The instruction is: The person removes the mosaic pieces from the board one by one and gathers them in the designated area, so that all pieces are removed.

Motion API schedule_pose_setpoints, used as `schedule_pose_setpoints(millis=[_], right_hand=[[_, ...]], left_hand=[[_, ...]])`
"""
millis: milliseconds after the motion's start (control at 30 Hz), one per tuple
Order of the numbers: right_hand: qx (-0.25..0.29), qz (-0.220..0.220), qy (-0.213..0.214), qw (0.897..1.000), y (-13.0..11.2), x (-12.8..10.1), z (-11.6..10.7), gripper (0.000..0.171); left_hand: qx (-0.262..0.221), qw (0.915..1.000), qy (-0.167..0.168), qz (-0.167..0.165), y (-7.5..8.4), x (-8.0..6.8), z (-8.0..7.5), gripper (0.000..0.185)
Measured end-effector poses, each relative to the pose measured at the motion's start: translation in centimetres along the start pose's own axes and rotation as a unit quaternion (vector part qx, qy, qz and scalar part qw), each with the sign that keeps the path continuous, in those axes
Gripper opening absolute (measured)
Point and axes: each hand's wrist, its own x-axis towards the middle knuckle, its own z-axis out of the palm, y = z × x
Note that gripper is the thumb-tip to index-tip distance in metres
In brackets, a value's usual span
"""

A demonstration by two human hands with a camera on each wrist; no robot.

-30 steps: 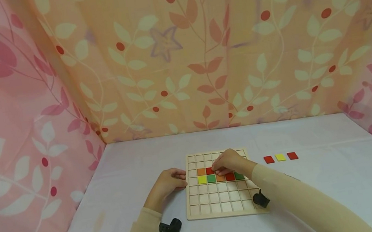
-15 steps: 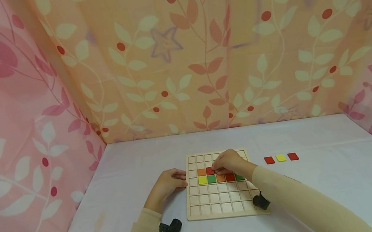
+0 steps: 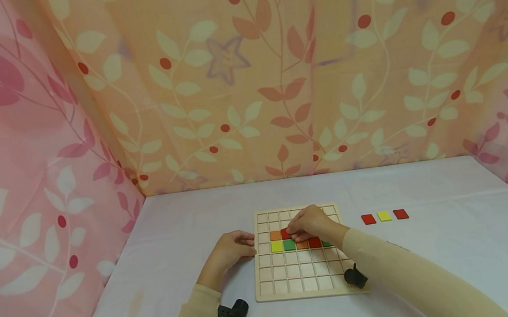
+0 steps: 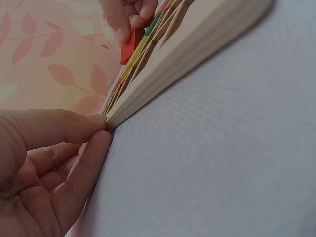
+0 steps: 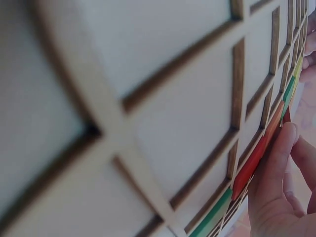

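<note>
Red tile in right-hand fingers

Leaf-patterned curtains, seemingly white tablecloth

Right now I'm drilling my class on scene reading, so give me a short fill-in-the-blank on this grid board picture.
1. The right hand pinches a ____ tile over the wooden grid board.
2. The left hand touches the board's ____ edge.
3. Beside the board lie three loose tiles: red, ____, red.

Missing words: red; left; yellow
</note>
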Motion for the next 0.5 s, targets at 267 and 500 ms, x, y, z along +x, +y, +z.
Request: schedule_pose_setpoints(millis=[267, 500], right_hand=[[0.000, 0.004, 0.011, 1.000, 0.2, -0.4, -0.2, 0.017], [0.017, 0.002, 0.009, 1.000, 0.2, -1.1, -1.3, 0.019]], left_hand=[[0.005, 1.0000, -0.001, 0.001, 0.0, 0.1, 0.1, 0.037], [0.010, 0.9999, 0.005, -0.002, 0.0, 0.0, 0.1, 0.037]])
